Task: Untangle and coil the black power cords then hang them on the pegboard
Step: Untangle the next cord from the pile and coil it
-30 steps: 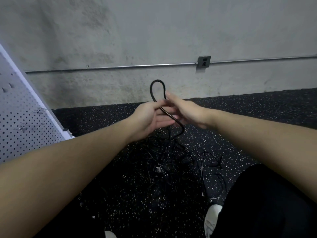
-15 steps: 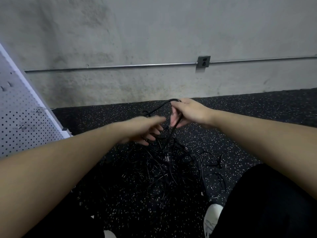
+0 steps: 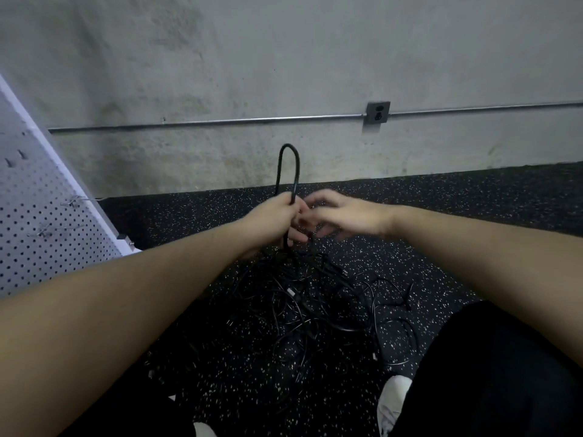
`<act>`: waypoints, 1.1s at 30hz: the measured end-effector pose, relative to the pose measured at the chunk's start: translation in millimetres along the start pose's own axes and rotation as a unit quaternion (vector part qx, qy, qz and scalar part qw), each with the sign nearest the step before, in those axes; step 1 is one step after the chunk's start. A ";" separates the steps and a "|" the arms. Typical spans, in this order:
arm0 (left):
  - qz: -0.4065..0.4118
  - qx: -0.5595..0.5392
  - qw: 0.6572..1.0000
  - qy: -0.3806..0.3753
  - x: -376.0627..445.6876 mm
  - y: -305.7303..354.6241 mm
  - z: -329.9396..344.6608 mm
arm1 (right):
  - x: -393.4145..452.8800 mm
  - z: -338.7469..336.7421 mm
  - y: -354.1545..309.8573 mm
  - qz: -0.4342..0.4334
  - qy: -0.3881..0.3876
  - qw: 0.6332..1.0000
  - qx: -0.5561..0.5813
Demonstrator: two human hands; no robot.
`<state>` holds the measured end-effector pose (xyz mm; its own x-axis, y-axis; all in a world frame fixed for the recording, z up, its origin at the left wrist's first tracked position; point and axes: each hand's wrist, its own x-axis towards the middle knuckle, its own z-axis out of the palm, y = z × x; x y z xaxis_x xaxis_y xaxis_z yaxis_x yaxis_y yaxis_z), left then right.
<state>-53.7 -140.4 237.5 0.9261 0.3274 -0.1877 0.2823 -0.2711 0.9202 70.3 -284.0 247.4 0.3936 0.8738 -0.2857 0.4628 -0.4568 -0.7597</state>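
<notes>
The left hand [image 3: 273, 217] keeps its grip clamped on one black cord [image 3: 287, 171], which stands up above the grip as a narrow loop; I judge it is held this high so that the loop is clear from the pile and a coil can be started. The right hand [image 3: 340, 214] is just beside the left grip, its fingers [image 3: 318, 200] loosely curled; it is a little blurred, and I cannot tell if it pinches the strand that hangs below. Under both hands the tangled cords [image 3: 309, 307] lie on the speckled floor [image 3: 473, 216]; they cross too much to count. The pegboard [image 3: 41, 222] stands far to the left of the grip, and I count about four hooks [image 3: 74, 201] on it, none carrying a cord.
</notes>
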 end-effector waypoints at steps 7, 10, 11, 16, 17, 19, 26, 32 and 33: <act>-0.014 -0.234 0.972 0.018 -3.9 19.0 -14.5 | 1.8 1.9 20.5 0.096 -0.131 0.971 -0.175; -0.027 -0.274 0.959 0.062 -1.4 19.3 -22.2 | 0.9 -4.9 24.9 0.102 -0.118 0.978 -0.138; -0.041 -0.266 0.960 0.072 0.6 16.0 -25.4 | -1.0 -8.3 25.2 0.101 -0.099 0.982 -0.125; -0.188 -0.079 0.979 0.022 0.6 -4.2 -36.5 | -1.7 -16.7 26.5 0.058 -0.010 0.989 -0.134; -0.208 0.003 0.978 0.008 -1.3 -6.0 -39.1 | -1.3 -16.0 25.3 0.052 -0.001 0.989 -0.135; -0.198 0.188 0.962 0.004 -3.2 -6.5 -44.8 | -0.3 -15.1 23.5 0.036 0.020 0.990 -0.134; 0.085 0.383 0.919 -0.043 -9.4 -0.5 -25.0 | 1.3 -5.4 1.7 -0.037 0.057 0.993 -0.099; 0.129 0.321 0.938 0.003 4.1 -9.5 -26.8 | 1.0 -4.8 -7.5 -0.043 0.078 0.995 -0.035; 0.124 0.297 0.946 0.025 5.7 -10.9 -30.2 | 0.0 -6.9 -6.5 -0.034 0.087 0.996 -0.008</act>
<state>-59.0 -108.2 236.8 0.9736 0.2247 0.0392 0.1619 -0.8018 0.5752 72.8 -282.1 256.3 0.4918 0.8612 -0.1281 0.5050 -0.4020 -0.7638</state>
